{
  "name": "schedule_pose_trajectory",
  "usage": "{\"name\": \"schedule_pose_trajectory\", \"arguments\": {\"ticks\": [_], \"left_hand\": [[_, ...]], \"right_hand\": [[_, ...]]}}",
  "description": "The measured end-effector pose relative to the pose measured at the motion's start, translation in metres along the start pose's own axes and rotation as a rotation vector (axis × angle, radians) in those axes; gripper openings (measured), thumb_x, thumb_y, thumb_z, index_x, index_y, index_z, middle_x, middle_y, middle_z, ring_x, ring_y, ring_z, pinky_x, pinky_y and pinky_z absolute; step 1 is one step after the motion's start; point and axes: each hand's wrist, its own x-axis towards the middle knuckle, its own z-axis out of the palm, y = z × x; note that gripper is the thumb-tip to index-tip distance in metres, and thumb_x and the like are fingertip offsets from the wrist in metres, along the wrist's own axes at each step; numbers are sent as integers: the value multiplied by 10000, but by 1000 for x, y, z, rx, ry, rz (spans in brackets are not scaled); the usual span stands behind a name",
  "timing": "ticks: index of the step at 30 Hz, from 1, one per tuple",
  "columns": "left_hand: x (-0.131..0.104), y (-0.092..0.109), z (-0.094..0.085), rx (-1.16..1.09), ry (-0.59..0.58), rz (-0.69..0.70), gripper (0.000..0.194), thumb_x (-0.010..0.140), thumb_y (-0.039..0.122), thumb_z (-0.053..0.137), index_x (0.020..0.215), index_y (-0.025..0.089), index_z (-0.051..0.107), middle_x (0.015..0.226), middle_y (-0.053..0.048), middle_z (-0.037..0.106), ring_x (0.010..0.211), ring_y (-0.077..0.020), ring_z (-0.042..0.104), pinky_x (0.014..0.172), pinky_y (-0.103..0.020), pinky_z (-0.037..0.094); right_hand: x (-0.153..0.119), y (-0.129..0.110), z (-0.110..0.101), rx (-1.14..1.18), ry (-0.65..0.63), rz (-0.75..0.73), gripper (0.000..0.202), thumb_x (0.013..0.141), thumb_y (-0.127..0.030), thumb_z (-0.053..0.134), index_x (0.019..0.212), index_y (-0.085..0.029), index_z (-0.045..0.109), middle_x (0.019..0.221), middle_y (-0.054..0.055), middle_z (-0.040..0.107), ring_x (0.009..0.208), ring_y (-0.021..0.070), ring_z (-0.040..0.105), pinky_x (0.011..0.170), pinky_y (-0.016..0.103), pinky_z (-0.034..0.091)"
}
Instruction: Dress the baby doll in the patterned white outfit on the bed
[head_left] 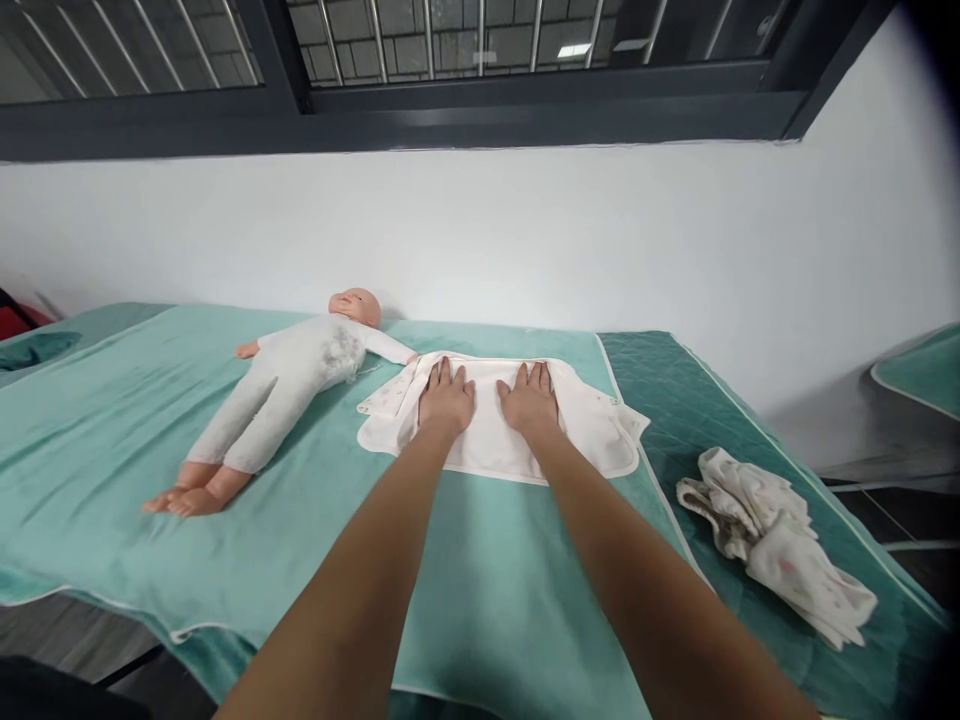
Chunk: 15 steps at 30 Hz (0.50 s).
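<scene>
A white baby garment [487,440] with rounded edges lies spread on the green sheet, its sides reaching out left and right. My left hand [448,398] rests flat on its left part, fingers stretched toward the wall. On the right part my right hand [529,400] is also pressed flat, with the fingers slightly spread. Neither hand grips anything. To the left lies a baby doll [300,365] on its back, in a white cloth body with bare feet and head; its outstretched hand comes close to the garment's upper left edge.
A crumpled white cloth or garment [784,545] with small marks lies on the darker green quilted cover [652,385] at the right. The light green sheet [150,440] covers the bed. Behind stands a white wall [487,240] below a dark-framed barred window [450,120].
</scene>
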Motion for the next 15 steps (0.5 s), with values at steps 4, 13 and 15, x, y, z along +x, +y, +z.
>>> {"name": "schedule_pose_trajectory", "arguments": {"ticks": [4,13,15], "left_hand": [[0,0,2,-7,21,-3,615,973,470,228,1514,215,371,1649,-68,168,1522,-285,127,1217,-491,202],[-2,2,0,3,12,-8,611,972,466,239,1513,217,376,1643,-56,199,1519,-288,139,1223,-482,191],[-2,2,-1,4,6,-7,613,972,465,236,1517,216,368,1644,-57,193,1519,-291,135,1222,-485,190]], "right_hand": [[-10,-3,-3,-20,89,-78,666,997,-402,233,1531,-4,233,1603,250,191,1507,332,119,1193,484,152],[-11,-2,-2,-52,46,-400,535,1009,-342,249,1449,-108,445,1566,114,372,1458,209,293,1184,369,199],[-6,0,0,-55,24,-383,571,1009,-388,246,1483,-106,394,1593,111,314,1476,223,252,1189,406,189]]}}
